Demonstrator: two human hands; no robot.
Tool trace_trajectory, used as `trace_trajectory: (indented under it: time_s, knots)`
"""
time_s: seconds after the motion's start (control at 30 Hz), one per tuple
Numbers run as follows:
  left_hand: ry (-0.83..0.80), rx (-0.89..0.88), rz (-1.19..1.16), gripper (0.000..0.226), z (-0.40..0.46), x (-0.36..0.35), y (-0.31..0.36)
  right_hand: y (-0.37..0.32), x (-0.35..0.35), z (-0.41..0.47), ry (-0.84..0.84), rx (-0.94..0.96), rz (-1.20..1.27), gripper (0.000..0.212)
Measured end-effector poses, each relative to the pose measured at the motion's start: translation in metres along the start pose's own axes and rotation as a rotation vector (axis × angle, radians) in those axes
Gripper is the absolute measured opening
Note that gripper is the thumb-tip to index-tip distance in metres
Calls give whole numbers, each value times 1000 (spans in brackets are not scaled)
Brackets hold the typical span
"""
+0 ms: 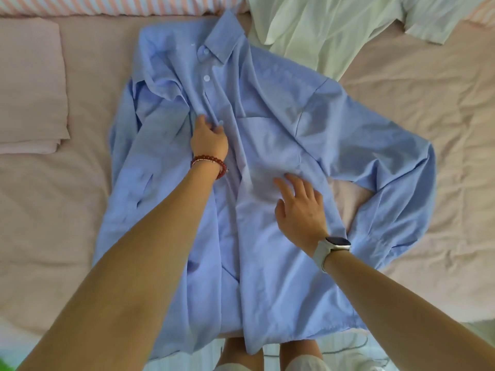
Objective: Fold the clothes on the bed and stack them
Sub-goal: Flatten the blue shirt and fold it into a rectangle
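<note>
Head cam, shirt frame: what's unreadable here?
- Blue shirt hem: head view, hangs past the bed edge.
- Its placket at mid-chest: covered by left hand.
- White garment: cut off by the top edge.
- Folded pink cloth: cut off at left; garment type unclear.

Your left hand (210,139) pinches the blue shirt (270,145) at its button placket; your right hand (300,207) rests flat on it.

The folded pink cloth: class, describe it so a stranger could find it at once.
Start from the bed and go to its left edge, left of the spread blue shirt. The folded pink cloth lies there flat, the only neatly folded piece; the shirt and pale green garment lie unfolded.
</note>
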State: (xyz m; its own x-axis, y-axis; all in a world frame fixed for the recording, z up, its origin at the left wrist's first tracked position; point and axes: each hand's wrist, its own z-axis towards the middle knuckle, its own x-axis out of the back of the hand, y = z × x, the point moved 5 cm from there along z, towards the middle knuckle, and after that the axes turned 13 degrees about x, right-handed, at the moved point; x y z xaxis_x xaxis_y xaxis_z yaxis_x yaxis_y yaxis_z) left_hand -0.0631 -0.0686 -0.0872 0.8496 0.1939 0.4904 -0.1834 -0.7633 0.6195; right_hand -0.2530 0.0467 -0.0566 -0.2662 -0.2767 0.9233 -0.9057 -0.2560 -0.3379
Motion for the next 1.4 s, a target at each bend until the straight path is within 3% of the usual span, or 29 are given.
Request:
trace_trajectory:
  time_s: [0.07, 0.17, 0.23, 0.5, 0.57, 0.67, 0.73, 0.87, 0.9, 0.97, 1.03, 1.1, 1.2, 1.3, 1.37, 1.4]
  knots:
    - [-66, 65, -4, 20, 13, -3, 3, 3, -11, 5, -107, -32, 21, 49]
    - [-52, -40, 47, 24, 24, 2, 16, 10, -22, 6, -203, -45, 36, 53]
    - [-2, -133, 123, 22, 30, 6, 29, 11, -23, 8, -226, -39, 62, 54]
    - [69, -186, 124, 25, 47, 8, 63, 11, -28, 13, -262, -66, 111, 56]
    - [10, -99, 149, 37, 53, 4, 60, 10, -29, 14, -254, -78, 126, 57]
    - [-143, 105, -11, 34, 58, -2, 53, 10, -31, 14, -277, -78, 96, 59]
    - [-186, 85, -59, 33, 58, -2, 59, 11, -32, 14, -278, -73, 95, 59]
    - [13, -97, -112, 30, 59, 23, 74, 12, -29, 13, -260, -63, 124, 58]
    - [-30, -42, -203, 23, 59, 25, 71, 12, -29, 13, -260, -60, 124, 57]
    - [-294, 185, -349, 17, 51, 18, 55, 13, -29, 13, -254, -54, 124, 57]
    - [-540, 327, -220, 20, 28, 7, 33, 12, -30, 13, -249, -52, 125, 56]
    - [-664, 361, -23, 20, 3, 0, 9, 11, -30, 13, -243, -50, 142, 56]
    - [-623, 256, 33, 6, -16, -3, -7, 14, -29, 11, -223, -53, 179, 55]
    - [-424, 186, -389, 15, -10, 15, -2, 16, -25, 10, -220, -29, 197, 55]
    - [-545, 295, -526, 15, -16, 18, -10, 18, -24, 9, -227, -23, 196, 54]
    - [-639, 360, -464, 14, -23, 16, -19, 17, -23, 7, -228, -15, 183, 54]
